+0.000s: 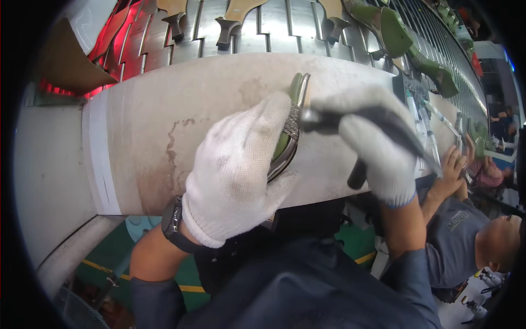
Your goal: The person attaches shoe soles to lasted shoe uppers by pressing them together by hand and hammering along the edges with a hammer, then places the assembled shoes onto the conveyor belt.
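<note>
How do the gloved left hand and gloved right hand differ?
The left hand holds a green shoe; the right hand grips a dark tool. The left hand looks sharp, the right hand blurred. A watch sits by the left hand, none by the right hand. Both wear white gloves.

Your pale bench (148,109) shows brown stains (172,145); a white strip (101,156) crosses its left end. Syringes (434,143) lie toward your right. Beyond, metal slats (253,44) carry green shoe forms (394,38).
</note>
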`<state>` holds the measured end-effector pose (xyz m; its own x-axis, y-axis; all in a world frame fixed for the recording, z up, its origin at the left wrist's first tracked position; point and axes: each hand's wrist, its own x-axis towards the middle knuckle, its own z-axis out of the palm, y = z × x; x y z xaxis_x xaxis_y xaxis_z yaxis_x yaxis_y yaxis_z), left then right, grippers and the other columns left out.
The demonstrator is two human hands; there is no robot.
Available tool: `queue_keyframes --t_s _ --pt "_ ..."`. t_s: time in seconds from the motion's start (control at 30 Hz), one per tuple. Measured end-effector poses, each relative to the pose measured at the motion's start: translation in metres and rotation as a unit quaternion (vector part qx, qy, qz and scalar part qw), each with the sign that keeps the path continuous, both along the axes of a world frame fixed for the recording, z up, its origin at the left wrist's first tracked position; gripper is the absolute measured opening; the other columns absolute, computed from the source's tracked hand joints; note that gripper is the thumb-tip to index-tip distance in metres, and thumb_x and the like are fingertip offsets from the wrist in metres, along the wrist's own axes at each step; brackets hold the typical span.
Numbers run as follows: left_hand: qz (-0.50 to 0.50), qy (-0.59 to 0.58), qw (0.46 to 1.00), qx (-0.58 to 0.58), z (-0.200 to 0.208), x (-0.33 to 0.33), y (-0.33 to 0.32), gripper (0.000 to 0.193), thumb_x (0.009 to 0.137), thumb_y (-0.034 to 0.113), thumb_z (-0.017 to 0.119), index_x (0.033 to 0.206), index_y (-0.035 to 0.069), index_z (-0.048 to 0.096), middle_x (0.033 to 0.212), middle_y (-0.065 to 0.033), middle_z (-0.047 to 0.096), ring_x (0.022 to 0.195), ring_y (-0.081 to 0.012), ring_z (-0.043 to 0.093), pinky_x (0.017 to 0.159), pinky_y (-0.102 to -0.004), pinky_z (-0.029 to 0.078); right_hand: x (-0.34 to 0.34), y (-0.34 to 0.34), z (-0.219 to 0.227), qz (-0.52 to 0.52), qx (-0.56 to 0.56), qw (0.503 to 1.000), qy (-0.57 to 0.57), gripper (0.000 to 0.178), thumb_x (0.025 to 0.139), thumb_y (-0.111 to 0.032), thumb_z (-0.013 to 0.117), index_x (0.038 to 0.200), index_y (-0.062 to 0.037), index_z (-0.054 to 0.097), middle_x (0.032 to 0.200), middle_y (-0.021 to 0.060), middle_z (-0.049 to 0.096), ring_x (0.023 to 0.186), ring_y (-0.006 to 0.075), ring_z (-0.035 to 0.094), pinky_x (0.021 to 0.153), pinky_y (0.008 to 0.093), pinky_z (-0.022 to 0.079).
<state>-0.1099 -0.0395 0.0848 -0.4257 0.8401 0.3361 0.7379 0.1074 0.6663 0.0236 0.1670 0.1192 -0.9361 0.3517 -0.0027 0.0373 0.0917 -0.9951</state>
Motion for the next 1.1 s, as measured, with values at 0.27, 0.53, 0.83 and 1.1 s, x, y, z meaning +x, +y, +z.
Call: queue_keyframes --t_s 0.27,0.53,0.83,1.1 --pt "0.003 0.003 1.0 0.024 -0.001 0.008 0.01 0.086 0.08 0.014 0.093 0.155 -0.007 0.056 0.133 -0.0293 0.071 0.123 -0.0478 0.071 0.108 -0.051 0.055 0.037 -0.039 -0.005 -0.071 0.246 0.962 0.096 0.035 0.089 -0.001 0.086 0.122 0.0043 0.075 0.117 0.0212 0.08 0.108 0.0291 0.081 0.096 0.0377 0.063" --pt "-0.003 0.032 0.999 -0.026 0.002 0.009 -0.023 0.102 0.074 0.023 0.091 0.161 -0.008 0.049 0.15 -0.0331 0.062 0.139 -0.0526 0.061 0.121 -0.0575 0.045 0.038 -0.081 -0.017 -0.06 0.264 0.955 0.121 0.037 0.09 0.002 0.082 0.125 0.0024 0.068 0.117 0.0242 0.076 0.112 0.0404 0.077 0.103 0.0468 0.06" --pt "0.007 0.073 0.997 -0.033 -0.009 0.011 -0.038 0.106 0.072 0.027 0.089 0.161 -0.011 0.046 0.155 -0.0353 0.057 0.143 -0.0538 0.057 0.123 -0.0614 0.041 0.042 -0.11 -0.024 -0.018 0.112 0.989 0.09 0.038 0.084 0.002 0.087 0.12 0.0003 0.075 0.119 0.0201 0.079 0.105 0.0344 0.081 0.099 0.0431 0.063" --pt "-0.006 0.028 0.999 -0.032 -0.009 0.003 -0.038 0.11 0.066 0.027 0.094 0.16 -0.009 0.048 0.152 -0.0349 0.059 0.143 -0.0534 0.057 0.122 -0.058 0.043 0.049 -0.098 -0.032 -0.015 0.17 0.98 0.104 0.039 0.083 -0.001 0.089 0.119 -0.0001 0.075 0.117 0.0203 0.079 0.109 0.0388 0.079 0.099 0.0449 0.063"
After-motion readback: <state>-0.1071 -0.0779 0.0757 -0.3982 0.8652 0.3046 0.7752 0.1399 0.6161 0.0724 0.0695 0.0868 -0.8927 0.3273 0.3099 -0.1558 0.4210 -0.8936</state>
